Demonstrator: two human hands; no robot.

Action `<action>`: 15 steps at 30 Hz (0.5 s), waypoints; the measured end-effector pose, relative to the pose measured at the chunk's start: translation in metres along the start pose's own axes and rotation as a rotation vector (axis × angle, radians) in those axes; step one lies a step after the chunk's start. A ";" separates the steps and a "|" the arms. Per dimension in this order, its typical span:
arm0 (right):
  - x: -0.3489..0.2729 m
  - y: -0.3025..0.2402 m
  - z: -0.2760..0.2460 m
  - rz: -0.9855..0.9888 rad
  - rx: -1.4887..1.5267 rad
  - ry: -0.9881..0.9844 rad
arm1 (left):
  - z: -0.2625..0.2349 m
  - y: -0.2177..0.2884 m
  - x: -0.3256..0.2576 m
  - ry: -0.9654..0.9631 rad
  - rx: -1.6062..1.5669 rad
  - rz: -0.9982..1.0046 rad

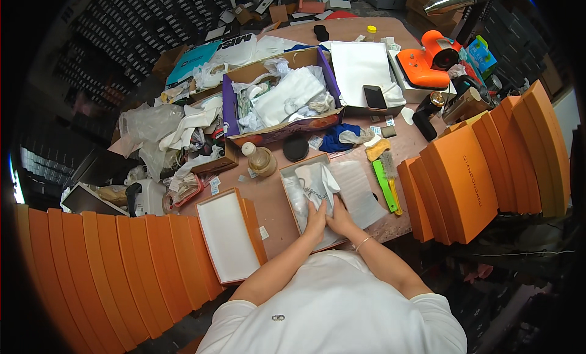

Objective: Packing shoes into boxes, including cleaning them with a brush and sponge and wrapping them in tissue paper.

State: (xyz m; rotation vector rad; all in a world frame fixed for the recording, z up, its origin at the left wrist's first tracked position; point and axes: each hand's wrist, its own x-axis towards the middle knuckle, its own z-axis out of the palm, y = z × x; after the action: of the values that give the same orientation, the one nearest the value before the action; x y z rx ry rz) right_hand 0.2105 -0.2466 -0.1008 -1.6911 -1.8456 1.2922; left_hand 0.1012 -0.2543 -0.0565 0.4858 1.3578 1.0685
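In the head view, your left hand (pixel 315 221) and right hand (pixel 339 220) lie close together, fingers pressed flat on the white tissue paper (pixel 317 186) inside the open box (pixel 292 184) before you. The thin paper may tear if you push harder. The brown table (pixel 278 210) is crowded; orange boxes (pixel 464 183) stand stacked around, with dark shelves (pixel 146 21) behind.
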 end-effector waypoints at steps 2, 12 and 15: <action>-0.011 0.006 0.012 -0.119 0.037 0.033 | -0.002 -0.018 0.009 0.084 0.160 -0.023; -0.081 0.088 -0.075 0.026 -0.006 0.009 | -0.019 -0.033 0.037 -0.150 0.151 -0.169; -0.051 0.030 -0.069 -0.259 0.036 0.234 | -0.036 -0.007 -0.011 -0.076 0.367 0.146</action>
State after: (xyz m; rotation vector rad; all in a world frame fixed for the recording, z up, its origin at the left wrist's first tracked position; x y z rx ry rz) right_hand 0.2927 -0.2693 -0.0703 -1.4570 -1.8178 0.9749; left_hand 0.0711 -0.2770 -0.0644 0.8979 1.4734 0.9082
